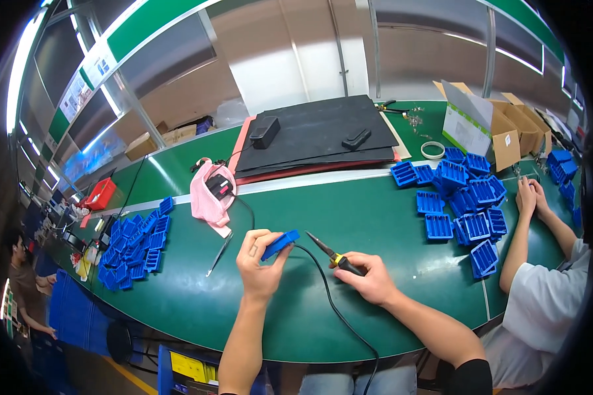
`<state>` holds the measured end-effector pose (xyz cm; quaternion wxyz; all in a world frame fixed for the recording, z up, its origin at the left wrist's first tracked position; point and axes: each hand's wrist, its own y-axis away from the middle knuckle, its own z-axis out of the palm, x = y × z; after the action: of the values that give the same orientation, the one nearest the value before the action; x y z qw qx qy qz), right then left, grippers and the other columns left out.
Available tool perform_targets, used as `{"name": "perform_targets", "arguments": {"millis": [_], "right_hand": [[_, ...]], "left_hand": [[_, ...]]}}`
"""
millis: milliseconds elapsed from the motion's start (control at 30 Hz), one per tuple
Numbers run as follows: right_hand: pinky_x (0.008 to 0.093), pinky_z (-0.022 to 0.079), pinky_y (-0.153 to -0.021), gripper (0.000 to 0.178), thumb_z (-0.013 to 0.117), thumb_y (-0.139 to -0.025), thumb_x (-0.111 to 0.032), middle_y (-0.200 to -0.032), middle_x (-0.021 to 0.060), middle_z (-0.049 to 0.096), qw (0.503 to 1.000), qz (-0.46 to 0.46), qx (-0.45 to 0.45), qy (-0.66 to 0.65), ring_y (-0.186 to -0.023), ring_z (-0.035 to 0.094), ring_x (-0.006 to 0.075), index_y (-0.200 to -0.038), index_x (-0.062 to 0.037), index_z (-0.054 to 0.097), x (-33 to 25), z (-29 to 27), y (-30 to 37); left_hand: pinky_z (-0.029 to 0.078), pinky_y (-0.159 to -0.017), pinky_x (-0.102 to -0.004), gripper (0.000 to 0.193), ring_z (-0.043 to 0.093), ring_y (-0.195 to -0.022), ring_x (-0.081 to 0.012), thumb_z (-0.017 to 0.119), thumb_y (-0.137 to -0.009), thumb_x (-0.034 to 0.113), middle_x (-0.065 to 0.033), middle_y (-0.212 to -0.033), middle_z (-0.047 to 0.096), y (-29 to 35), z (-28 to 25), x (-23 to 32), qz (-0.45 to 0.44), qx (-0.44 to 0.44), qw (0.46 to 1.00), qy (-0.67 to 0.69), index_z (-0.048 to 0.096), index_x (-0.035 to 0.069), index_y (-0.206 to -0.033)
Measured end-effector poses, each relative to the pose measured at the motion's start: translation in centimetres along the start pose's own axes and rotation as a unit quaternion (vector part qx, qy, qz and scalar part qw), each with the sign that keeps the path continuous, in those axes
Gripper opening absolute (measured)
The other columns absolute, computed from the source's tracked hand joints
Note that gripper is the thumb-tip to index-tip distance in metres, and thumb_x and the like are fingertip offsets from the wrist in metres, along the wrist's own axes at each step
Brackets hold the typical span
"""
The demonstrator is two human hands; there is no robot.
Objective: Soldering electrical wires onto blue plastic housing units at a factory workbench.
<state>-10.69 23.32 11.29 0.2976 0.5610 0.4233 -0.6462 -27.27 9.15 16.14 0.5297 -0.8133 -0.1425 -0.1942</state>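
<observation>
My left hand (259, 271) is closed on a small blue plastic frame (281, 244), raised above the green table and tilted. In my right hand (370, 280) is a pair of long-nose pliers (323, 246) with black and yellow handles. The pliers' tip points up and left, a short way to the right of the blue frame and apart from it. Whether the jaws are parted is too small to tell. Behind the left hand, a slim metal tool like tweezers (219, 255) lies beside a pink cloth (209, 201) with a black device on it.
Blue slotted frames lie heaped at the left (133, 240) and right (468, 191). A black cable (336, 304) crosses the table between my arms. Black sheets (316, 128), a tape roll (433, 150) and open cartons (507, 125) stand farther back. A co-worker's hands (531, 197) are at the right.
</observation>
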Motion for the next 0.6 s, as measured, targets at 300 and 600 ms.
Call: {"name": "perform_targets", "arguments": {"millis": [300, 600], "right_hand": [[0.0234, 0.042, -0.069, 0.018, 0.067, -0.084, -0.013, -0.094, 0.0046, 0.062, 0.997, -0.003, -0.078, -0.016, -0.079, 0.053, 0.0092, -0.095, 0.0022, 0.066, 0.9, 1.2, 0.8], [0.0226, 0.042, -0.067, 0.017, 0.066, -0.085, -0.012, -0.091, 0.0025, 0.059, 0.997, 0.021, -0.065, -0.032, -0.077, 0.052, 0.0074, -0.093, 0.0024, 0.066, 0.7, 1.1, 0.6]], "left_hand": [[0.048, -0.066, -0.0315, 0.028, 0.057, -0.073, -0.0222, 0.076, -0.068, -0.003, -0.0086, -0.083, 0.060, 0.2, -0.2, 0.2, -0.035, -0.007, 0.999, -0.014, 0.066, 0.004, -0.093], [0.048, -0.070, -0.0315, 0.032, 0.058, -0.077, -0.0234, 0.074, -0.067, -0.005, -0.0088, -0.087, 0.061, 0.1, 0.2, 0.0, 0.017, -0.001, 1.000, -0.011, 0.069, 0.004, -0.096]]}}
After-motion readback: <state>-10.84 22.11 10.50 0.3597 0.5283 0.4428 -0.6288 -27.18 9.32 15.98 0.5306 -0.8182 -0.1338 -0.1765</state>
